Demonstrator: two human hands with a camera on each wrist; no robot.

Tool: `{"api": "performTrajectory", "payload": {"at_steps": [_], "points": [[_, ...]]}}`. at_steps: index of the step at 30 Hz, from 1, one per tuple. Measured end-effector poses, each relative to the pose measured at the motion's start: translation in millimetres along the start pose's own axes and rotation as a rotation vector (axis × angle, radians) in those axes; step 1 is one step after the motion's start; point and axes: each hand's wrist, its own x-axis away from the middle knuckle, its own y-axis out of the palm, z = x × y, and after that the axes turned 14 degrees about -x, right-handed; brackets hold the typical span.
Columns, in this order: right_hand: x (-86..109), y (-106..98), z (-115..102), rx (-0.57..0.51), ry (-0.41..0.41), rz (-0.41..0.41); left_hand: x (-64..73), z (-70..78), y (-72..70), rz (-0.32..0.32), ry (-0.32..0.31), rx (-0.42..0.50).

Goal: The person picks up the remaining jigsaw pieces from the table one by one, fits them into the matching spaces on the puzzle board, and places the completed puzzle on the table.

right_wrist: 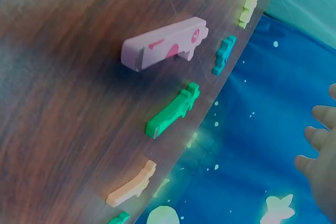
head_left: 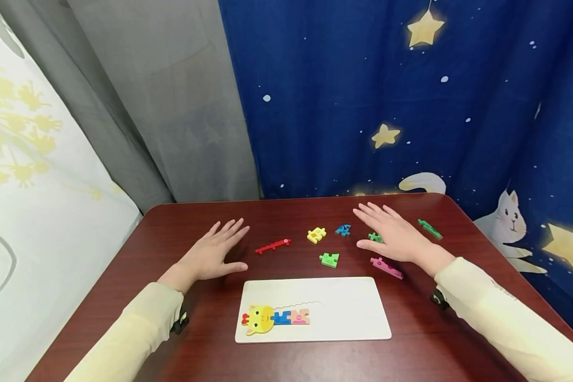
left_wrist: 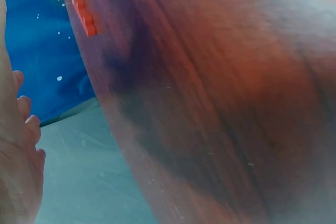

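Head view: both arms reach forward over the brown table in pale sleeves, one from each side. The left hand is palm down at the left, its fingers straight and spread toward the far right, its thumb pointing right; it is released and holds nothing. The nearest piece to it is the red piece, just right of its fingers. The right hand mirrors it, fingers extended toward the far left and thumb out to the left, also free of any object. It partly hides a green piece; a pink piece lies on its near side. Between the hands are a yellow piece, a blue piece and a light-green piece. Nearer, the white board bears a giraffe-like head at its left. The right wrist view shows an orange piece too.
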Motion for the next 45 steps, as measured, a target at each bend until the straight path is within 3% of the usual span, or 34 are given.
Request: {"api": "performTrajectory", "payload": {"at_steps": [8,18,24,33,38,45], "points": [[9.4,5,-6,-0.041,-0.014,0.044,14.4,7.6,-0.6,0.007,0.047,0.016],[15.8,24,-13,-0.183,-0.020,0.068,32.7,19.5,0.9,0.051,0.113,0.027],[13.2,34,-18,-0.225,-0.015,0.059,43.3,26.2,5.2,0.013,0.133,0.027],[8.0,48,-27,-0.296,0.057,0.040,52.7,39.9,7.8,-0.039,0.177,0.032],[3.1,58,-28,-0.378,0.080,0.034,57.4,45.6,8.7,-0.065,0.184,0.061],[-1.8,72,-29,-0.443,0.138,0.028,62.5,50.5,16.1,-0.059,0.208,0.041]]}}
